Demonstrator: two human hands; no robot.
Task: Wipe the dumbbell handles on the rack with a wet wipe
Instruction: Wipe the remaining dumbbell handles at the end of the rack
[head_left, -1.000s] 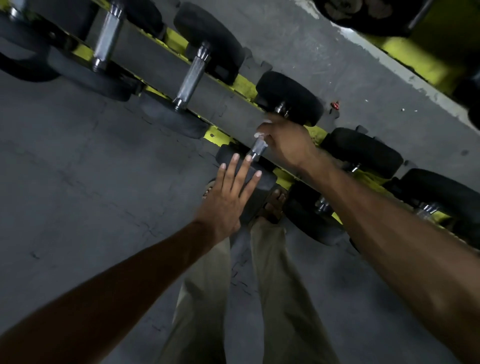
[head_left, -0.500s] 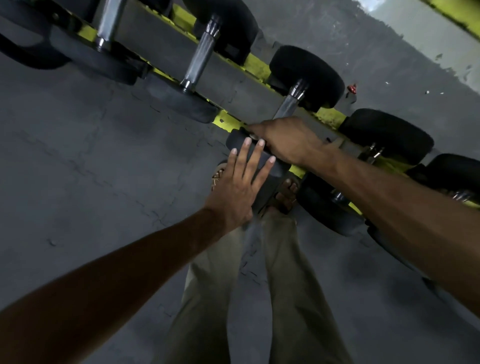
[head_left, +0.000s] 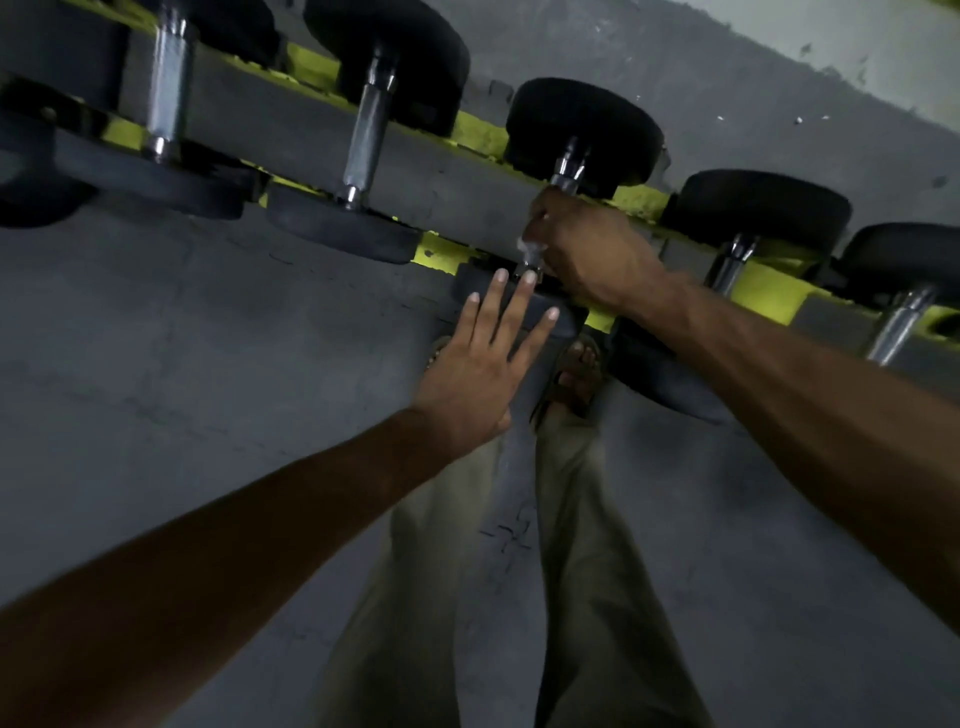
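A row of black dumbbells with chrome handles lies across a yellow and grey rack (head_left: 467, 187). My right hand (head_left: 587, 249) grips the chrome handle of the middle dumbbell (head_left: 582, 130), with a bit of white wet wipe (head_left: 527, 244) showing under its fingers. Most of that handle is hidden by the hand. My left hand (head_left: 483, 364) lies flat with straight, spread fingers on the near black head (head_left: 563, 317) of the same dumbbell.
Two more dumbbells (head_left: 366, 130) lie to the left on the rack and two (head_left: 737, 249) to the right. Grey rubber floor (head_left: 182, 389) spreads on the left. My legs and sandalled feet (head_left: 571, 379) stand right against the rack.
My right hand has slid back up the handle from the near head toward the far head. The left hand has stayed on the near head. The camera has moved closer.
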